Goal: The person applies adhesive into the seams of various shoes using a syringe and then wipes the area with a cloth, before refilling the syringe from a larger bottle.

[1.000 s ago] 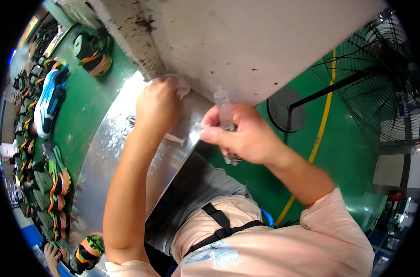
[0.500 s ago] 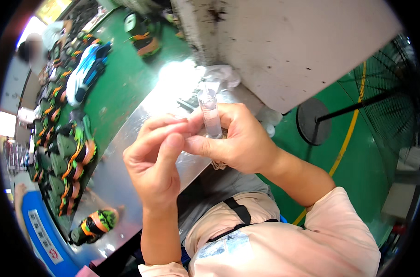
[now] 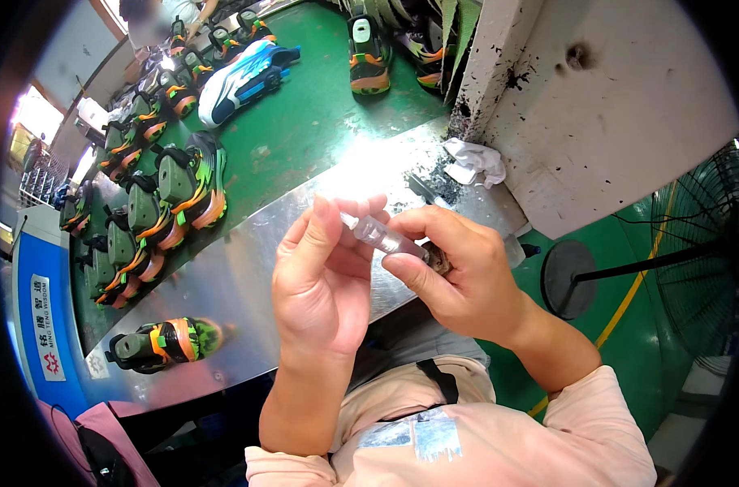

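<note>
A clear syringe-like tube (image 3: pixel 386 240) with a pale narrow nozzle slants up to the left above the metal bench. My right hand (image 3: pixel 471 272) is closed round its lower end, thumb along one side and fingers along the other. Something brownish shows at that end, mostly covered by the hand. Next to the nozzle, my left hand (image 3: pixel 317 284) is held palm up with its thumb raised and fingers apart. Some of its fingers pass behind the tube, so whether they touch it is hard to see.
Several black, orange and green shoes (image 3: pixel 175 183) stand on the green surface at the left. A blue and white shoe (image 3: pixel 244 85) lies beyond, and one shoe (image 3: pixel 162 345) rests on the metal bench (image 3: pixel 248 300). A crumpled white cloth (image 3: pixel 475 162), a grey panel (image 3: pixel 621 105) and a fan (image 3: pixel 694 260) are at the right.
The tube has gone from nearly upright to slanting left, its nozzle now beside my left hand. My left hand has turned palm up and opened. The view has shifted.
</note>
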`<state>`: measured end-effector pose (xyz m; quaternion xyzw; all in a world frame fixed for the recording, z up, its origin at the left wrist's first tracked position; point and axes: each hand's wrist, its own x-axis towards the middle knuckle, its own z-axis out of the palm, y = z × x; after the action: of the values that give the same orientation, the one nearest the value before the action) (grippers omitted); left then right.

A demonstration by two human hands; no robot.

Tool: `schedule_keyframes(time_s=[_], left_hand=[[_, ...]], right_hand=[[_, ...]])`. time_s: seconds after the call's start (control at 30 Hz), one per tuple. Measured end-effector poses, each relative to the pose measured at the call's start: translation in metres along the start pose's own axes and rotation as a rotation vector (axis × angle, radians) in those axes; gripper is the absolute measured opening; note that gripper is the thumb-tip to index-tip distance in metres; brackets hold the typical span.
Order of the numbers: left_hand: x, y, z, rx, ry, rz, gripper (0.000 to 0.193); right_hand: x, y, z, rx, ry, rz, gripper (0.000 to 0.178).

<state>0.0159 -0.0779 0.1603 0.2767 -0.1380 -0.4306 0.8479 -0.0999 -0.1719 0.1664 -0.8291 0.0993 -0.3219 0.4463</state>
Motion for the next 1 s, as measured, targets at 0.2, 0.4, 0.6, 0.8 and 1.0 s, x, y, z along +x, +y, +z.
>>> schedule_keyframes(time_s=[0.2,0.4,0.6,0.8,1.0], left_hand=[[0.0,0.004,-0.001,-0.124,0.019,-0.01,0.02],[-0.001,0.003,0.003,-0.174,0.088,-0.049,0.018],[-0.001,0.0,-0.002,0.674,-0.089,0.507,0.017],[-0.002,0.0,-0.009,0.14,-0.299,0.344,0.024],[0.017,0.04,-0.002,0.378,-0.337,0.327,0.032]], right_hand=[[-0.002,-0.012,-0.004,-0.058,-0.02,0.018,0.023],[0.003,-0.012,0.0,-0.068,0.005,-0.003,0.023],[-0.002,-0.019,-0.013,0.11,-0.109,0.19,0.02],[0.001,-0.007,0.007,1.489,-0.562,0.663,0.028],[0.027,-0.008,0.039,0.89,-0.138,0.42,0.036]])
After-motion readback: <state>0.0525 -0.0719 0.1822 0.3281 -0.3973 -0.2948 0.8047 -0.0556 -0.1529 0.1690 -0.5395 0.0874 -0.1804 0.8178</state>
